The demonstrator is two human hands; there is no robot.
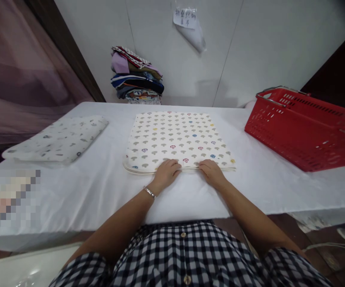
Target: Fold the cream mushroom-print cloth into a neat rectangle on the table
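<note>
A cream cloth (175, 135) printed with small mushrooms lies folded into a flat, layered rectangle in the middle of the table. At its near edge, my left hand (167, 173) has its fingers curled over the top layer, with the thumb by the edge. My right hand (212, 172) grips the same edge a little farther right, fingers bent and close together. The undersides of both hands are hidden, so how many layers they hold does not show. A silver bracelet (149, 192) circles my left wrist.
Another folded cloth (59, 139), white with grey marks, lies on the left of the white-covered table (100, 199). A red plastic basket (304, 131) stands at the right. Behind the table rises a stack of folded fabrics (136, 77). A handwritten paper (187, 22) hangs on the wall.
</note>
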